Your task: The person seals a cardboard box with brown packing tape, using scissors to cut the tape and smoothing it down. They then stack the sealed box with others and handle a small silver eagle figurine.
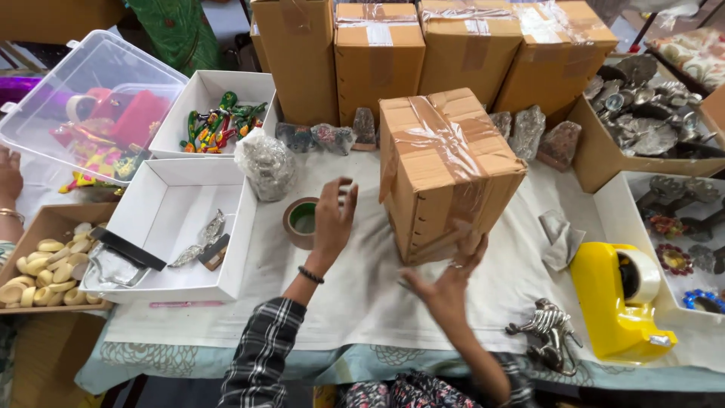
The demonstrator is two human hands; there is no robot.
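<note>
A taped cardboard box (pixel 445 170) stands tilted on the white cloth (pixel 362 295) at the centre. My right hand (pixel 449 283) touches its lower front corner with fingers spread. Raised just left of the box, my left hand (pixel 332 219) hovers open over a roll of brown tape (pixel 300 223) and holds nothing. A yellow tape dispenser (pixel 623 302) lies at the right, with a small silver animal figure (pixel 547 332) in front of it.
Several cardboard boxes (pixel 377 57) line the back. White trays (pixel 170 227) and a clear lidded bin (pixel 87 106) sit at left, trays of metal ornaments (pixel 649 113) at right. Another person's hand (pixel 9 177) shows at the far left. A wrapped bundle (pixel 264 162) lies behind the tape.
</note>
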